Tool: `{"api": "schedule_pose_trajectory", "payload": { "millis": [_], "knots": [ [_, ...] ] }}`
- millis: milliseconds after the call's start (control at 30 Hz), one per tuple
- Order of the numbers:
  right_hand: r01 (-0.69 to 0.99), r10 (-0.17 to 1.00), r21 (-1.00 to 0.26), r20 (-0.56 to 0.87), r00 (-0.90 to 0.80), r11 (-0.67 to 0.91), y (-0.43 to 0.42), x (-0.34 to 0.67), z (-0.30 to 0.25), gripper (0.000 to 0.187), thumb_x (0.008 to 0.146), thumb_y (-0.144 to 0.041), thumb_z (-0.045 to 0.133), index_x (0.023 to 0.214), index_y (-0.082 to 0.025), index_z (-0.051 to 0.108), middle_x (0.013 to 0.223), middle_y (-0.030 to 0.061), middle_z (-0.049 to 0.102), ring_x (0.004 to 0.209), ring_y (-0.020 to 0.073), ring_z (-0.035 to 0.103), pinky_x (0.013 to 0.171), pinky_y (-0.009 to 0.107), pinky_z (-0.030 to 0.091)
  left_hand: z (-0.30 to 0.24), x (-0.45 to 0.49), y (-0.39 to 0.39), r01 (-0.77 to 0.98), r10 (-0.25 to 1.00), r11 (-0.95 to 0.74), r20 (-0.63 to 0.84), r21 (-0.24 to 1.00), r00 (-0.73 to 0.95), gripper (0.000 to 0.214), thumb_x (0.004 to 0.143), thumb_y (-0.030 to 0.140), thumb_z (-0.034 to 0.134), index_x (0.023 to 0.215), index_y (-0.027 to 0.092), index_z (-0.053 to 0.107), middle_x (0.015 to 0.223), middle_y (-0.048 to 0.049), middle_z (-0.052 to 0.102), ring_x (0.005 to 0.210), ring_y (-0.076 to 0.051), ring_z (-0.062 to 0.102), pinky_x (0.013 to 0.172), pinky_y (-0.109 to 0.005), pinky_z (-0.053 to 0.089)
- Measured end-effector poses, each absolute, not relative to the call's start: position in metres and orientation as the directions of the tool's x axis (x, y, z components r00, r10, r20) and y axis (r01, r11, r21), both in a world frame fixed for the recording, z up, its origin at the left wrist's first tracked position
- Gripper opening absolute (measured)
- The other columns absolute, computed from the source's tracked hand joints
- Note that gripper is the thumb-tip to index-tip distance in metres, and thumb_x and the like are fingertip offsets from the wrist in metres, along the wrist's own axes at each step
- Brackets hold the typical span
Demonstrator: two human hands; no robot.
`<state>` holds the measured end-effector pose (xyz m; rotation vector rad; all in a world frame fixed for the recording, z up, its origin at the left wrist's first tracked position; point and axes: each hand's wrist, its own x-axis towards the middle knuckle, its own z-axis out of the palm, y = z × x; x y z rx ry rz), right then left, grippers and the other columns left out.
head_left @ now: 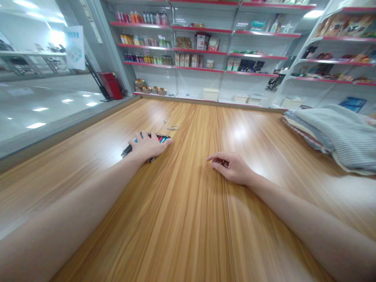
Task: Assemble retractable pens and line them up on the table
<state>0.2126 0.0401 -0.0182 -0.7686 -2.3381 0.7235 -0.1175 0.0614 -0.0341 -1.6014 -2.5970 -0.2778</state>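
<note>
Wooden table [188,219]: a bunch of black, teal and red pens [152,140] lies under the left hand [148,147], fingers spread flat over it.

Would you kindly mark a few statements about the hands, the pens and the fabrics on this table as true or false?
1. The left hand lies on a bunch of pens. True.
2. The right hand holds a pen. False: it rests on the bare table with nothing in its grip.
3. Folded fabrics are stacked at the table's right edge. True.
4. A small ring lies under the right hand. False: it lies beyond the pens, clear of both hands.
5. The fabrics touch the pens. False: they lie far apart, on opposite sides of the table.
</note>
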Motion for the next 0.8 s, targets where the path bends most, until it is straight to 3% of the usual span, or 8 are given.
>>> {"api": "schedule_pose_trajectory", "payload": {
  "millis": [400,800],
  "knots": [
    [0.352,0.654,-0.629,0.344,-0.673,0.693,0.0396,0.2122,-0.0163,0.024,0.087,-0.024,0.053,0.104,-0.016,0.067,0.073,0.0017,0.062,0.058,0.0091,0.05,0.053,0.021,0.038,-0.0382,-0.1223,0.0661,0.881,0.874,0.449,0.13,0.15,-0.468,0.093,0.074,0.081,0.022,0.142,0.02,0.037,0.153,-0.0221,0.021,0.138,-0.051,0.008,0.096,-0.076,0.011],
    [0.362,0.645,-0.605,0.35,-0.68,0.71,0.0399,0.2125,-0.0148,0.024,0.086,-0.023,0.053,0.103,-0.017,0.068,0.075,0.0027,0.065,0.059,0.01,0.051,0.055,0.022,0.039,-0.0349,-0.1184,0.0627,0.884,0.874,0.441,0.15,0.153,-0.462,0.075,0.084,0.065,0.017,0.14,0.021,0.04,0.15,-0.0236,0.025,0.137,-0.051,0.014,0.094,-0.075,0.014]
  ]
}}
